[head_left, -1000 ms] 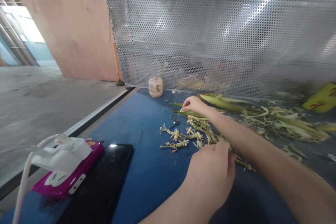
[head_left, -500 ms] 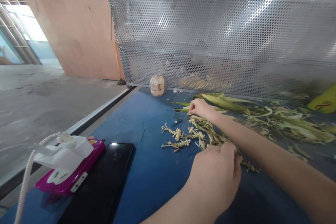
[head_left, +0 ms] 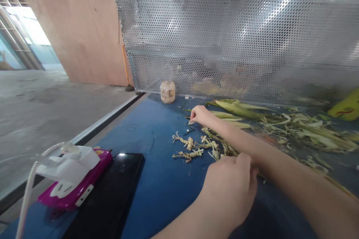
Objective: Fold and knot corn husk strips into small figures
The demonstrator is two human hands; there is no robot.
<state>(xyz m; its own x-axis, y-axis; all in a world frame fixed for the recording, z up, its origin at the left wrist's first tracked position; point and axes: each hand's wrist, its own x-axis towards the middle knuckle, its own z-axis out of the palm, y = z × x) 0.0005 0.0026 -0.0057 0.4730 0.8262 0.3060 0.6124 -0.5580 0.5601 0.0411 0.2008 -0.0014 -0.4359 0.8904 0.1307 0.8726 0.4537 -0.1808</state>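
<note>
My right hand (head_left: 200, 115) reaches over the far side of the blue table, its fingertips pinched on a small pale scrap of husk (head_left: 191, 122). Nearer to me, my left hand (head_left: 228, 188) is closed, and its own fingers hide whatever it grips. Just beyond the left hand lie several small braided husk figures (head_left: 188, 155) with frayed ends. A longer braided strand (head_left: 221, 139) runs partly beneath my right forearm. Green corn husks (head_left: 238, 108) lie behind the right hand.
Shredded husk strips (head_left: 305, 130) cover the table's right side. A whitish jar (head_left: 167, 92) stands by the perforated metal screen (head_left: 179, 37). At the left are a black phone (head_left: 112, 194) and a magenta power strip (head_left: 67, 196) with a white plug (head_left: 75, 168). A yellow bag (head_left: 346, 106) sits far right.
My right hand has moved left and slightly toward me, still pinching the pale scrap. My left hand stays nearly where it was.
</note>
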